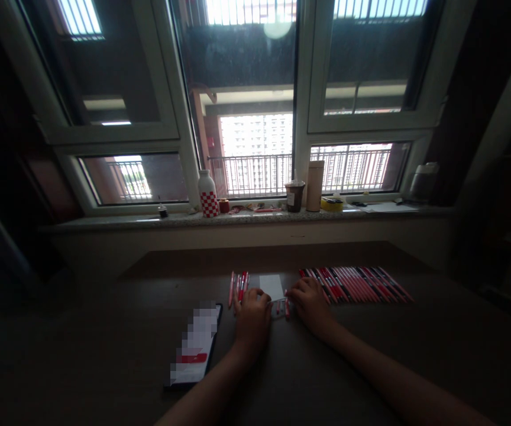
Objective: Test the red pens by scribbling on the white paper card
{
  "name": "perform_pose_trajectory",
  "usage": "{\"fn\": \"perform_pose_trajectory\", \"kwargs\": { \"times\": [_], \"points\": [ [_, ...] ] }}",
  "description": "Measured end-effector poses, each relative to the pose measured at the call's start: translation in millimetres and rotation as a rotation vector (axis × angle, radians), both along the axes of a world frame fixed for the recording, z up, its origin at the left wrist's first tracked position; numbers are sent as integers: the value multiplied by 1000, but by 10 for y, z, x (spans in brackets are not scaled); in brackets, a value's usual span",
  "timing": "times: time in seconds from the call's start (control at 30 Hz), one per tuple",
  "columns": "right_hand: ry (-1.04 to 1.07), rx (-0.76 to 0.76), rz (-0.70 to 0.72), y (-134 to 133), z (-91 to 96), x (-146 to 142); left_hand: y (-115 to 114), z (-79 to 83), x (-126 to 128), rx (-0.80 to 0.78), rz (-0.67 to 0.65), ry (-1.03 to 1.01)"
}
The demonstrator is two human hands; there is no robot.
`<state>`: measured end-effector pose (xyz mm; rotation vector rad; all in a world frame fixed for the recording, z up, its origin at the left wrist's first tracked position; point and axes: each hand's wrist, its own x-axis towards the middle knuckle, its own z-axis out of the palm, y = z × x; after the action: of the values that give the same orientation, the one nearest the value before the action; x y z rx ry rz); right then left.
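Observation:
Both my hands rest on the dark table, close together. My left hand [252,313] is curled shut, pinching one end of a thin pen-like part [277,302]. My right hand [309,300] is curled too, its fingers at the other end, beside a small red piece [287,308]. A white card [272,286] lies just beyond the hands. A few red and pink pens [239,284] lie left of the card. A long row of several red pens [355,284] lies to the right of my right hand.
A phone [196,346] with a lit screen lies at the left front. On the window sill [117,221] stand a red-checked bottle [208,194], a dark cup [294,196], a tall beige tumbler [314,186], a yellow tape roll [332,204] and papers [388,207].

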<state>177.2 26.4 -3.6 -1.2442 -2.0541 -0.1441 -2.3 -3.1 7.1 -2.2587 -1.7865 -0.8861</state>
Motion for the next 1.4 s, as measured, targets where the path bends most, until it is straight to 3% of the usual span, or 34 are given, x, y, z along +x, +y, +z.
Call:
{"fn": "perform_pose_trajectory", "kwargs": {
  "times": [0.5,1.4],
  "points": [
    [29,22,-104,85,-89,29,-5,-22,29,33,14,41],
    [32,-33,-84,45,-42,18,-52,19,41,-30,16,107]
  ]
}}
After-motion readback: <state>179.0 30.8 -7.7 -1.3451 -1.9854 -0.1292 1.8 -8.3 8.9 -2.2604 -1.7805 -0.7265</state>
